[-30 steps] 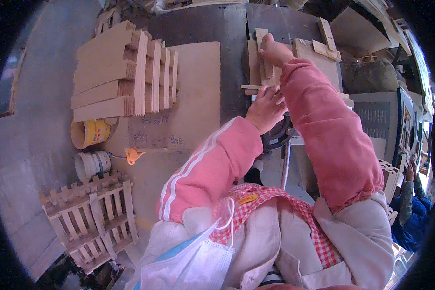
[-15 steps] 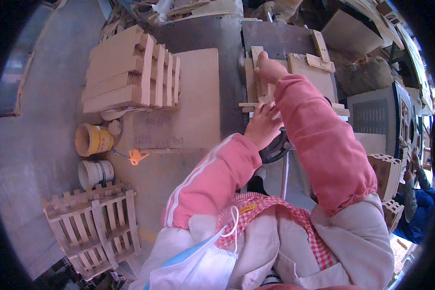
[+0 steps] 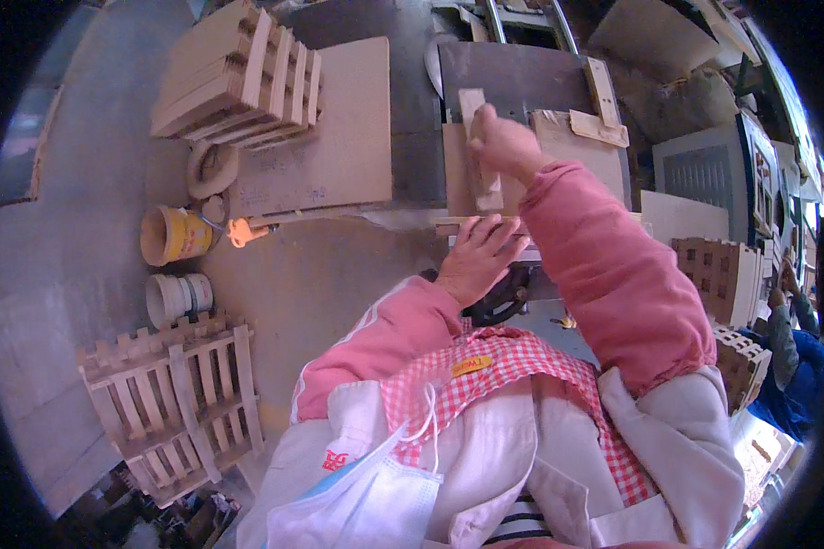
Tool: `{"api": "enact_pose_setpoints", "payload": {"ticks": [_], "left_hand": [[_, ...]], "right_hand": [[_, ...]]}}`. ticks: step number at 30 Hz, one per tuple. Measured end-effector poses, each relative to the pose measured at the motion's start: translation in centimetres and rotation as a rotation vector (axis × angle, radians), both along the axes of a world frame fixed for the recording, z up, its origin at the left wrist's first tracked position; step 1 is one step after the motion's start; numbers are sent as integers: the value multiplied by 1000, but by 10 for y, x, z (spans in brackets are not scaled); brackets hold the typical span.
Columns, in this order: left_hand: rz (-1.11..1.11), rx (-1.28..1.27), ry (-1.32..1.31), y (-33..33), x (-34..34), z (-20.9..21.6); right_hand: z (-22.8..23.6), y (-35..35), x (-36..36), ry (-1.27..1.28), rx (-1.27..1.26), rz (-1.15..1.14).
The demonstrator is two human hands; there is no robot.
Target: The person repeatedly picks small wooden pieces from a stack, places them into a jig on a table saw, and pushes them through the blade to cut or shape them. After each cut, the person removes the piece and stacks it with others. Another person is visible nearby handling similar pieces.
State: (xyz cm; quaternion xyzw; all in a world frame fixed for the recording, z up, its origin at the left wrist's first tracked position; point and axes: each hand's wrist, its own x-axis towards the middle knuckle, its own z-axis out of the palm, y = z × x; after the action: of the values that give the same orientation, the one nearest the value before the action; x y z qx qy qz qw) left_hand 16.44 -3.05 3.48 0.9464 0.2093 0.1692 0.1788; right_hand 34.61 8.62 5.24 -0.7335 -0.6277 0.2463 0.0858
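Note:
My right hand [image 3: 508, 146] is closed on a pale wooden strip [image 3: 490, 195], which points away from me on a dark sliding plate [image 3: 522, 73]. My left hand [image 3: 476, 261] is nearer to me, its fingers stretched out and slightly apart. Its fingertips lie at a thin wooden rail [image 3: 449, 220] along the plate's near edge; I cannot tell whether they press on it. Under my right hand and beside the strip lie thin wooden boards [image 3: 567, 142] fixed on the plate. My right palm hides where the thumb and fingers meet the strip.
Notched boards [image 3: 238, 78] stand stacked on the brown table [image 3: 357, 137] at left. An orange-handled tool [image 3: 246, 232] hangs at its edge near yellow [image 3: 176, 235] and white buckets [image 3: 179, 300]. A slatted wooden rack [image 3: 174, 403] stands lower left. A black handwheel [image 3: 505, 297] is below my left hand.
The plate has slid toward me relative to the side table, and metal rails now show behind it. My right hand came along on the strip; my left hand shifted nearer, and the view moved.

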Motion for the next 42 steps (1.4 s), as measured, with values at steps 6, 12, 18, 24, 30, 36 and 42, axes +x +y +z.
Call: {"api": "enact_pose_setpoints", "payload": {"ticks": [6, 12, 18, 24, 30, 36, 42], "left_hand": [[-10, -88, -15, -41, -17, 4], [317, -340, -286, -9, -26, 1], [844, -625, 46, 82, -24, -18], [881, -464, 87, 88, -8, -22], [920, -540, 103, 91, -2, -25], [934, -559, 31, 94, -2, -37], [816, -419, 22, 92, -3, -40]], "right_hand": [[33, -49, 96, -127, 99, 116], [36, -111, 142, -214, 27, 297], [29, -105, 102, -372, 233, 320], [-13, -61, 28, -222, 170, 319], [-23, -49, 14, -231, 88, 270], [-34, -30, 26, -114, 104, 310], [-50, -37, 31, 31, 260, 223]]}}
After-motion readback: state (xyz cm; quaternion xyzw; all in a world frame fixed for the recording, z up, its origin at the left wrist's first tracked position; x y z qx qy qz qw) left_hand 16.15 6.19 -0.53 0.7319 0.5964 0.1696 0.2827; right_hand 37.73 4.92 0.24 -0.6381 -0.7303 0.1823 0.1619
